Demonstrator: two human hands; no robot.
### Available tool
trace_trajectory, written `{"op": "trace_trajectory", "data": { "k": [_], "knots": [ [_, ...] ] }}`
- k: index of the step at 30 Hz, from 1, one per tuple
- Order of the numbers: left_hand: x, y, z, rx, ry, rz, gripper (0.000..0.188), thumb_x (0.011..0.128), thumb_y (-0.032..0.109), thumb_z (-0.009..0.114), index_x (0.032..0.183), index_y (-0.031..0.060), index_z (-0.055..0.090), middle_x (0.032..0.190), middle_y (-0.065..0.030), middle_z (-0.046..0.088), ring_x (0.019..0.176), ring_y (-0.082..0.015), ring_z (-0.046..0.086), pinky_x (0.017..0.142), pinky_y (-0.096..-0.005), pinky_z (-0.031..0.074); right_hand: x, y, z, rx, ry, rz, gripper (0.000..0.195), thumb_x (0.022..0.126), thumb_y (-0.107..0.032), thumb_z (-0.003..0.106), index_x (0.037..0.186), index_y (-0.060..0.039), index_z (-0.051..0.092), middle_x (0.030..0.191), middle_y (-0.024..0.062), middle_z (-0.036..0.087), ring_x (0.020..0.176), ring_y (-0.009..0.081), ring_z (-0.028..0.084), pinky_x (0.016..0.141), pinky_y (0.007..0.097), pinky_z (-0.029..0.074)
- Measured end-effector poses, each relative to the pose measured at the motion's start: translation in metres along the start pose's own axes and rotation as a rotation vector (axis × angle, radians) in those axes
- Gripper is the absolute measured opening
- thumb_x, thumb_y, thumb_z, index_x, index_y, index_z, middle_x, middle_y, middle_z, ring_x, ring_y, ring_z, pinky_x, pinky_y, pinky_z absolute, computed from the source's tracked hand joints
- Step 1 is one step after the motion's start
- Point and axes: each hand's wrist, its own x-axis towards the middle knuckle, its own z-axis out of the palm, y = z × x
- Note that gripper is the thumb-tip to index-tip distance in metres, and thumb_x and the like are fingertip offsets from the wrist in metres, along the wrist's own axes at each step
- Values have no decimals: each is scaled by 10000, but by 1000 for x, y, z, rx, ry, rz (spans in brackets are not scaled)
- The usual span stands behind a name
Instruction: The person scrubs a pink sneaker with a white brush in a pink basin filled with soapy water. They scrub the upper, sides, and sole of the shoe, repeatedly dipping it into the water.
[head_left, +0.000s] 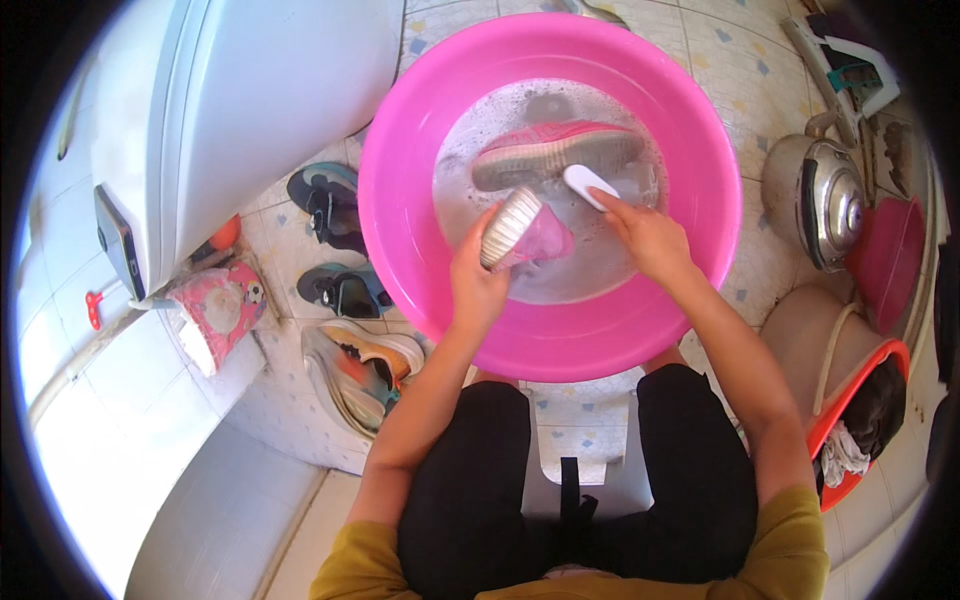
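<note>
A large pink plastic basin (547, 345) holds cloudy, sudsy water. My left hand (480, 277) grips a pink shoe (536, 240) with a ribbed pale sole, tilted over the water in the basin's lower left part. In my right hand (649, 236) is a white-backed brush (590, 187), its bristles hidden from view. The brush is just right of the held shoe, with its tip close to a second pink shoe (562, 150), which lies on its side in the water farther back, its grey-white sole facing me.
Dark-and-teal shoes (330, 202) and orange-grey sneakers (360, 367) stand left of the basin. At right are a metal kettle (832, 206) and a tipped-looking bucket (795, 345) with a red rim, holding cloth. A phone (120, 240) rests against a white appliance (270, 97).
</note>
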Motion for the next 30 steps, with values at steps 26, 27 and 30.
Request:
{"op": "trace_trajectory", "data": {
  "k": [26, 27, 30],
  "knots": [
    [5, 8, 1, 49, 62, 72, 593, 701, -103, 618, 1261, 83, 562, 1166, -149, 624, 1086, -287, 604, 921, -343, 464, -21, -38, -41, 141, 223, -277, 438, 921, -249, 563, 1320, -421, 505, 744, 92, 552, 620, 263, 600, 545, 391, 500],
    [4, 8, 0, 54, 65, 65, 590, 699, -102, 618, 1256, 87, 569, 1154, -150, 629, 1063, -288, 613, 902, -340, 471, -20, -35, -45, 157, 238, -257, 434, 923, -248, 561, 1318, -419, 508, 734, 92, 550, 624, 263, 601, 547, 390, 501],
    [0, 9, -3, 3, -10, -71, 573, 693, -97, 615, 1235, 87, 586, 1107, -154, 643, 989, -292, 637, 843, -338, 489, -45, -72, -44, 52, 226, -501, 447, 905, -266, 579, 1314, -432, 507, 690, 79, 519, 575, 260, 590, 513, 384, 498]
  ]
}}
